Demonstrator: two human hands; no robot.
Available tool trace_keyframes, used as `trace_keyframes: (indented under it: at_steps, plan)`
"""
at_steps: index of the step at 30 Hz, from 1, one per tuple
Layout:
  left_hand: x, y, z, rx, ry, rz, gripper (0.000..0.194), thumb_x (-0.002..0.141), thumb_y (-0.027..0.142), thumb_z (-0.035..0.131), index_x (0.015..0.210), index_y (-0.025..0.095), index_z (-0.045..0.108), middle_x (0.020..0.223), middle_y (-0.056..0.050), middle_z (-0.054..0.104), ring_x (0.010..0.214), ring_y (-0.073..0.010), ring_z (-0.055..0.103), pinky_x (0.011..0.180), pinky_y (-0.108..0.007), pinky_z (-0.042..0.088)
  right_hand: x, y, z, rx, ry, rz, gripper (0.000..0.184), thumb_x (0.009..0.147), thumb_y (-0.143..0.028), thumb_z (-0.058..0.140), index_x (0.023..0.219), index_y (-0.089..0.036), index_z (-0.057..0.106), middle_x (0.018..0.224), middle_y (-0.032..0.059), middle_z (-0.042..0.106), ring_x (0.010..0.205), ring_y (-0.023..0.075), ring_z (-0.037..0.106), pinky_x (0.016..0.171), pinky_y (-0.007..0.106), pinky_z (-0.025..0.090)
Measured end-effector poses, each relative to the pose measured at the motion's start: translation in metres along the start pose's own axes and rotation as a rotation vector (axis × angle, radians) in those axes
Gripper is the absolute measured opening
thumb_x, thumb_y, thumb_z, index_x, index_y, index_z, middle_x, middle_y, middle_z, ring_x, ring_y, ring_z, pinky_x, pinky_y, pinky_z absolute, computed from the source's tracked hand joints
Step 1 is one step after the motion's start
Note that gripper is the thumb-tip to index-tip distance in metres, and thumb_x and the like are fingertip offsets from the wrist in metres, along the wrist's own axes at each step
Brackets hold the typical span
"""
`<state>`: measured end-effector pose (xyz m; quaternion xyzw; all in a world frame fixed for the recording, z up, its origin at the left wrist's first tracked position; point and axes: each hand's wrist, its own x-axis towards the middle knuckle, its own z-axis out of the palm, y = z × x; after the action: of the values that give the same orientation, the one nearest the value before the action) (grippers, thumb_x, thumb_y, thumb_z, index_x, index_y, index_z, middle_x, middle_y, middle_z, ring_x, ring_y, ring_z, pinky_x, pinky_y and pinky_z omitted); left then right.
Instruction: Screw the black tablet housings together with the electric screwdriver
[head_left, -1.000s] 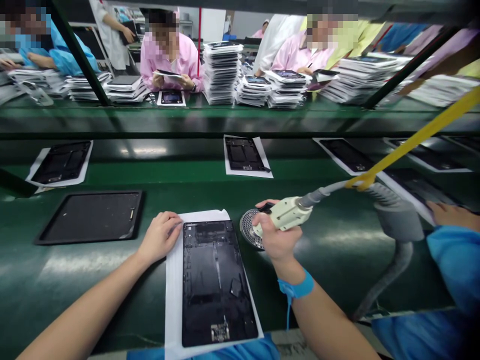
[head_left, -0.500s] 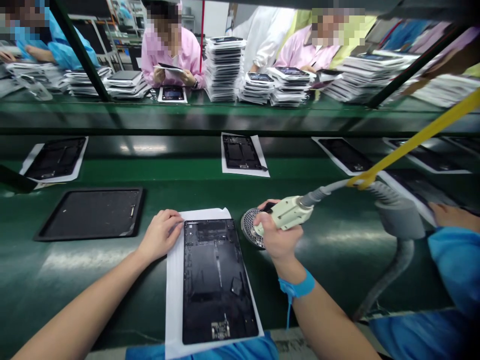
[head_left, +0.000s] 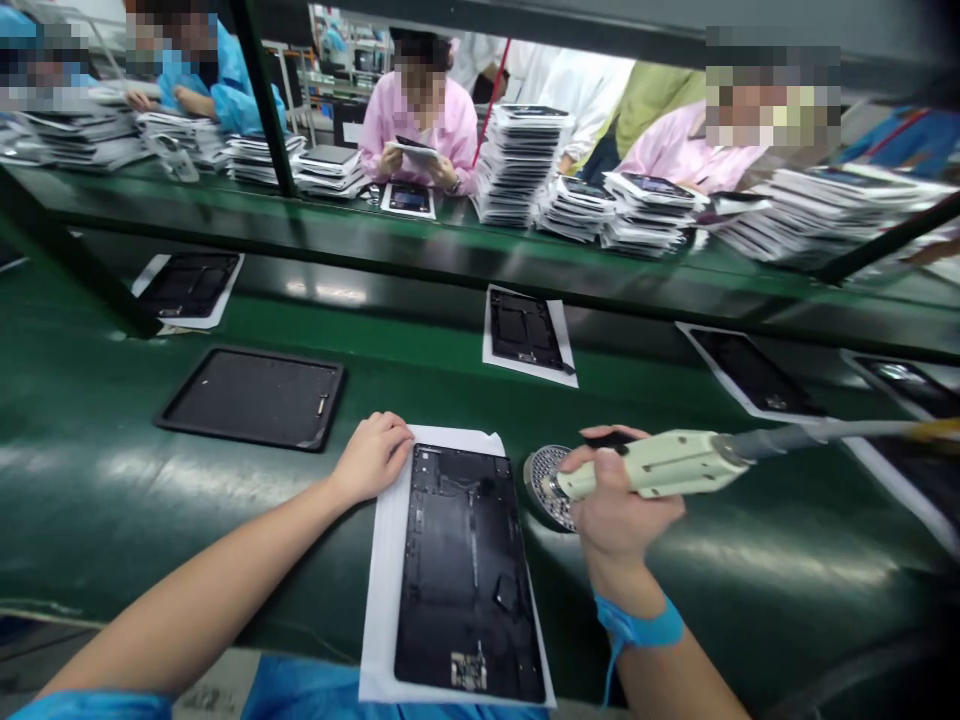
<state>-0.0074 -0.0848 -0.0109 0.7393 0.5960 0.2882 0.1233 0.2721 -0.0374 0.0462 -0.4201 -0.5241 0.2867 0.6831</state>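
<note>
My left hand (head_left: 371, 457), its fingers drawn together, grips the upper left corner of a white sheet (head_left: 381, 610). On this sheet lies an opened black tablet (head_left: 442, 560), inner parts facing up. A small dark square piece (head_left: 507, 592) sits in its lower right part. My right hand (head_left: 619, 515) is closed around a pale green electric screwdriver (head_left: 675, 465), to the right of the tablet. The driver's front end is over a round perforated metal screw dish (head_left: 551, 485); my fingers partly hide the dish. A blue wrist strap (head_left: 641, 625) circles my right wrist.
A black tray (head_left: 251, 397) lies to the left on the green bench (head_left: 247, 515). More opened tablets on sheets lie further back, one at centre (head_left: 525, 328). Co-workers sit across the bench among tall stacks of sheeted tablets (head_left: 521, 165). Dark frame posts cross the view.
The camera view has turned, shifting the bench rightward in the picture. The screwdriver now lies more level, still over the screw dish. My left hand remains at the sheet's corner.
</note>
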Motion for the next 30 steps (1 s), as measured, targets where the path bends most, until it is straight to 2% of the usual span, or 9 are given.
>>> trace_keyframes:
  at_steps: [2,5,8,11,18,25,30]
  plan:
    - [0.001,-0.001,0.001,-0.008,-0.001,-0.011,0.024,0.097,0.022,0.049,0.096,0.021,0.072,0.103,-0.008,0.070,0.094,-0.0228,0.061,0.084,-0.040,0.049,-0.005,-0.009,0.021,0.089,-0.055,0.019,0.024,0.085,-0.035,0.073,0.099,-0.020,0.061,0.087,0.0033,0.067,0.047,0.0132,0.061,0.043,0.029,0.051]
    - [0.001,-0.002,0.002,-0.035,0.003,-0.019,0.023,0.094,0.016,0.050,0.099,0.021,0.072,0.103,-0.007,0.070,0.096,-0.0230,0.061,0.085,-0.040,0.049,-0.019,-0.013,0.061,0.179,-0.225,0.083,0.023,0.087,-0.036,0.072,0.102,-0.023,0.059,0.089,0.0027,0.068,0.049,0.0133,0.063,0.043,0.028,0.052]
    - [0.000,-0.003,0.002,-0.058,-0.001,-0.015,0.026,0.092,0.012,0.050,0.101,0.021,0.072,0.103,-0.007,0.070,0.096,-0.0223,0.061,0.086,-0.039,0.050,-0.032,-0.008,0.099,0.193,-0.341,0.119,0.026,0.087,-0.039,0.071,0.104,-0.023,0.058,0.090,0.0031,0.069,0.050,0.0125,0.061,0.048,0.030,0.055]
    - [0.000,-0.003,0.002,-0.065,-0.005,-0.009,0.026,0.092,0.013,0.050,0.101,0.021,0.073,0.103,-0.007,0.069,0.095,-0.0224,0.060,0.084,-0.039,0.050,-0.039,0.002,0.123,0.183,-0.390,0.108,0.029,0.087,-0.043,0.069,0.104,-0.023,0.057,0.090,0.0034,0.068,0.052,0.0126,0.061,0.051,0.031,0.056]
    - [0.000,0.002,0.003,-0.037,-0.009,-0.018,0.025,0.091,0.012,0.050,0.097,0.020,0.072,0.100,-0.007,0.069,0.092,-0.0230,0.058,0.080,-0.039,0.047,-0.044,0.019,0.131,0.118,-0.412,0.082,0.030,0.089,-0.044,0.067,0.107,-0.023,0.057,0.093,0.0042,0.068,0.068,0.0167,0.066,0.059,0.031,0.057]
    - [0.001,0.004,0.001,-0.026,-0.025,-0.019,0.022,0.092,0.012,0.051,0.095,0.021,0.071,0.099,-0.006,0.068,0.091,-0.0222,0.057,0.080,-0.037,0.045,-0.048,0.022,0.132,0.176,-0.420,0.126,0.033,0.085,-0.042,0.071,0.107,-0.023,0.056,0.086,0.0023,0.068,0.062,0.0160,0.065,0.061,0.033,0.059]
    - [0.001,0.007,-0.001,0.014,-0.065,-0.006,0.020,0.092,0.024,0.056,0.105,0.020,0.071,0.102,-0.008,0.065,0.094,-0.0248,0.056,0.081,-0.040,0.046,-0.052,0.025,0.135,0.199,-0.441,0.150,0.032,0.084,-0.040,0.071,0.107,-0.023,0.056,0.084,0.0016,0.070,0.062,0.0163,0.067,0.066,0.035,0.061]
